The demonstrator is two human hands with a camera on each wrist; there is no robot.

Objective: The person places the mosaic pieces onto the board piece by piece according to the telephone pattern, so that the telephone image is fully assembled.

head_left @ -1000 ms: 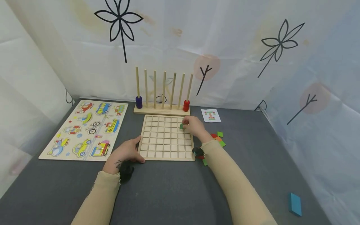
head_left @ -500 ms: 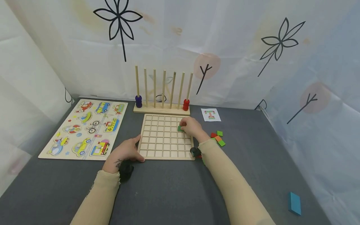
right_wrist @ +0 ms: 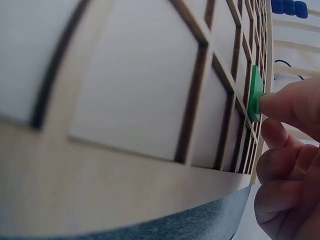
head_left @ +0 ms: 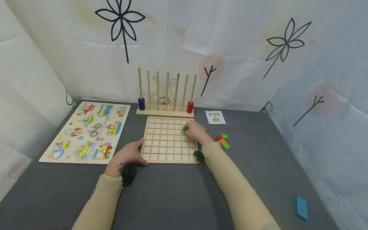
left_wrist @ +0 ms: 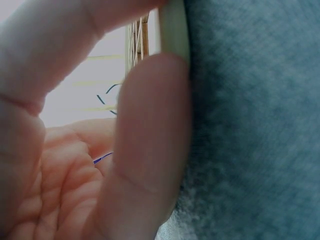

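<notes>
A wooden grid board [head_left: 165, 140] of square cells lies flat on the dark table. My left hand [head_left: 129, 155] holds its near left corner, thumb against the front edge and fingers along the left side. In the left wrist view the thumb [left_wrist: 152, 125] touches the board's edge [left_wrist: 174, 30]. Over the upper right part of the grid, my right hand [head_left: 195, 131] pinches a small green square tile [head_left: 183, 131]. The right wrist view has this green tile [right_wrist: 255, 95] at the cell dividers, with fingertips on it; whether it sits fully inside a cell, I cannot tell.
Right of the board lie loose red, orange and green tiles [head_left: 222, 140], several of them. Behind them is a pattern card [head_left: 215, 117]. A peg stand [head_left: 165, 111] with beads stands behind the board, a vehicle puzzle [head_left: 86, 134] to the left, a blue block [head_left: 301, 207] near right.
My right hand has moved slightly left and nearer with the green tile, lowering it onto the grid. The left hand stays at the board's corner.
</notes>
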